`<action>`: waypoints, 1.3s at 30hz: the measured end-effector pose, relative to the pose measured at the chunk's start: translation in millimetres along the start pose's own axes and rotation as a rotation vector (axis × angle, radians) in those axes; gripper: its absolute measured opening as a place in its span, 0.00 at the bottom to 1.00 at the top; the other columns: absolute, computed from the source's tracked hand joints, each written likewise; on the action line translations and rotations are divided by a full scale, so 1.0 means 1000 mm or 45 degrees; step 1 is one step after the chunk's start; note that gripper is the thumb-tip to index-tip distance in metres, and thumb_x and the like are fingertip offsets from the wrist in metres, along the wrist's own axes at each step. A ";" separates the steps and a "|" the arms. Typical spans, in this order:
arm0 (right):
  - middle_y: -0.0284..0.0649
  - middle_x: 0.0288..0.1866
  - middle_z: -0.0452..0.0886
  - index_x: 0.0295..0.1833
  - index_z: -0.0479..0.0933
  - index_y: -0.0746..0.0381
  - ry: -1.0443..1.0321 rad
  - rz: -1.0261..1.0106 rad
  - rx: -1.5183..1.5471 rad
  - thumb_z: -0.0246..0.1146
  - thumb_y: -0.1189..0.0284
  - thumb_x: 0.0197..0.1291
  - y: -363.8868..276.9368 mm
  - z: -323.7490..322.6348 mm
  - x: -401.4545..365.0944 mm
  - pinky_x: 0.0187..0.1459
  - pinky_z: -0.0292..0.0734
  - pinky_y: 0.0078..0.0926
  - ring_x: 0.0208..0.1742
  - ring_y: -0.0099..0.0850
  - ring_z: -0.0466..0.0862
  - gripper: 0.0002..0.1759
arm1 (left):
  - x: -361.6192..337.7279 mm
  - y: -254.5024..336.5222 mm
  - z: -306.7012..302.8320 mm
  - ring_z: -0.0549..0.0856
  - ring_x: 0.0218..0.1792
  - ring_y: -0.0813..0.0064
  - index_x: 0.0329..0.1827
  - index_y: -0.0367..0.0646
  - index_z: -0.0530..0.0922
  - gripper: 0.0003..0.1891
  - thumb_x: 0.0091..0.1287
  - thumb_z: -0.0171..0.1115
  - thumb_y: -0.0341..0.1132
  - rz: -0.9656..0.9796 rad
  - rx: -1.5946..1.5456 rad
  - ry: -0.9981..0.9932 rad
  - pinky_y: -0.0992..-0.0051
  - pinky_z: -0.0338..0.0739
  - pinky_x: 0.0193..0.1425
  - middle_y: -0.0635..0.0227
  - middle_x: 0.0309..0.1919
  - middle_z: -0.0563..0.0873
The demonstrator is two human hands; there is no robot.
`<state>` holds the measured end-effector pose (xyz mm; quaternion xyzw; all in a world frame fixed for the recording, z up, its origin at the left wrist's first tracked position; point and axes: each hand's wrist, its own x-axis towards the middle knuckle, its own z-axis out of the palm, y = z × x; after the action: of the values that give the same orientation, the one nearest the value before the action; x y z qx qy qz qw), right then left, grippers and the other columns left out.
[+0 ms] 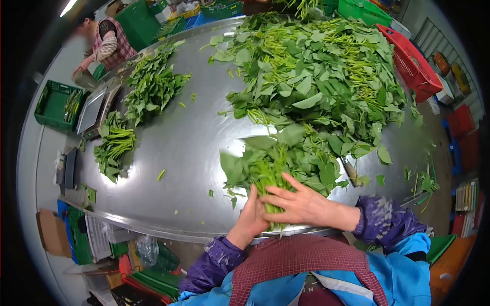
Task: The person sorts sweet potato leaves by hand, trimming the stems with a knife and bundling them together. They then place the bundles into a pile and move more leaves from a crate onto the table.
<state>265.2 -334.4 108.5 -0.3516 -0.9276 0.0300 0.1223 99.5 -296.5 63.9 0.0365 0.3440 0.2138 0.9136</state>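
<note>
A bunch of leafy green stems stands over the near edge of the metal table, leaves pointing away from me. My left hand is wrapped round the lower stems from the left side. From the right, my right hand lies across the same stems, its fingers pressed on them. Just beyond the bunch, a big pile of leafy greens spreads over the back right of the table. A short brownish object lies right of my right hand, partly under leaves.
Smaller bunches lie at the table's left, beside a scale. A green crate is at far left, a red basket at back right. A co-worker stands at the back left. The metal table has loose leaf scraps.
</note>
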 end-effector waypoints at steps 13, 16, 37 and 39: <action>0.39 0.28 0.75 0.42 0.70 0.66 0.274 1.178 0.922 0.68 0.65 0.49 -0.012 0.010 -0.049 0.29 0.74 0.30 0.27 0.35 0.78 0.21 | 0.020 -0.020 -0.039 0.75 0.56 0.67 0.63 0.34 0.62 0.24 0.68 0.49 0.40 -0.075 0.277 -0.394 0.68 0.72 0.58 0.54 0.58 0.73; 0.44 0.27 0.76 0.37 0.65 0.66 0.167 1.050 0.589 0.68 0.61 0.48 -0.016 0.010 -0.033 0.25 0.72 0.34 0.25 0.41 0.78 0.23 | 0.010 -0.027 -0.013 0.77 0.51 0.72 0.59 0.34 0.66 0.22 0.65 0.56 0.34 0.158 0.857 -0.017 0.73 0.73 0.54 0.59 0.53 0.76; 0.43 0.24 0.75 0.41 0.68 0.66 -0.160 1.456 2.205 0.40 0.56 0.67 -0.024 0.055 -0.085 0.18 0.67 0.18 0.18 0.24 0.72 0.23 | 0.001 -0.033 -0.039 0.77 0.53 0.59 0.60 0.33 0.64 0.24 0.63 0.54 0.37 -0.003 0.083 -0.137 0.59 0.72 0.59 0.52 0.55 0.74; 0.44 0.32 0.76 0.44 0.68 0.67 -0.025 1.545 2.027 0.43 0.54 0.66 -0.026 0.049 -0.074 0.19 0.69 0.18 0.22 0.24 0.74 0.24 | 0.007 -0.035 -0.038 0.78 0.53 0.61 0.59 0.34 0.65 0.23 0.64 0.55 0.37 -0.052 -0.079 -0.103 0.61 0.73 0.57 0.54 0.55 0.75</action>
<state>289.7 -401.9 49.1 -0.5809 -0.3020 0.7027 0.2786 92.5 -328.8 23.1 0.0096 0.3006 0.2042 0.9316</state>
